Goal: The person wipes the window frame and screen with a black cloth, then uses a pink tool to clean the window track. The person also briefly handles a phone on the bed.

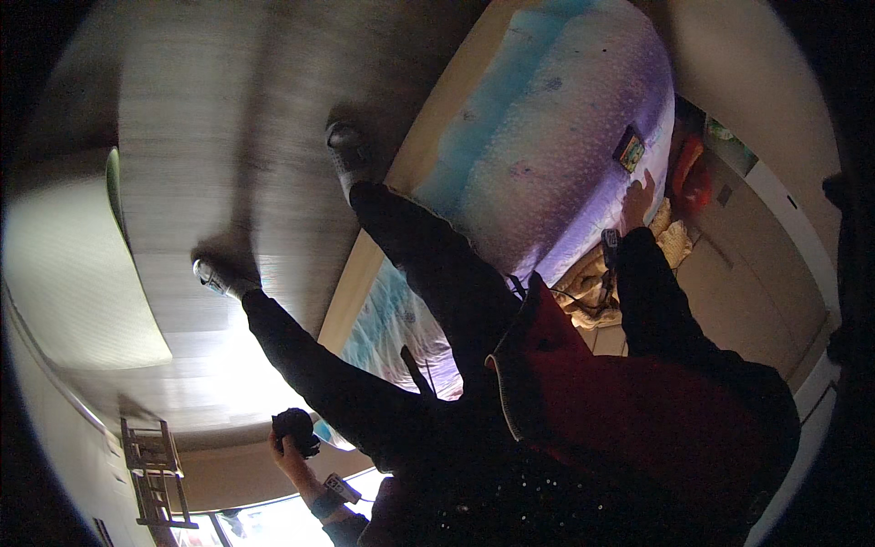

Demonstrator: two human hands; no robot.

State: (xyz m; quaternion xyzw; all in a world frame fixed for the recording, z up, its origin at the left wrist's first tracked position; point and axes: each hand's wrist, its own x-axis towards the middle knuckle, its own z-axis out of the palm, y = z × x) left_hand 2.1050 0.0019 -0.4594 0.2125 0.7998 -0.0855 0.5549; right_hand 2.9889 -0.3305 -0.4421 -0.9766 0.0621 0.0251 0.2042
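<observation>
My left hand [290,455], at the lower left, grips a bunched black object [296,432] that looks like cloth, though the dimness hides its details. A device with a small display [342,488] is at that wrist. On the other side, my right hand [638,202] rests with fingers apart on the purple and blue patterned bedsheet [519,150]. Just beyond its fingertips lies a small flat rectangular item with a colourful face [629,149], possibly a phone. Another small device [610,246] is at the right wrist. My dark-trousered legs [424,253] stretch over the bed's edge.
The bed has a pale wooden side rail [355,273]. A tan blanket [588,301] is bunched beside my right arm, and a red item [692,178] lies past the mattress. Wooden stool-like furniture [152,472] and a pale curved panel [82,273] stand across the grey floor [184,137].
</observation>
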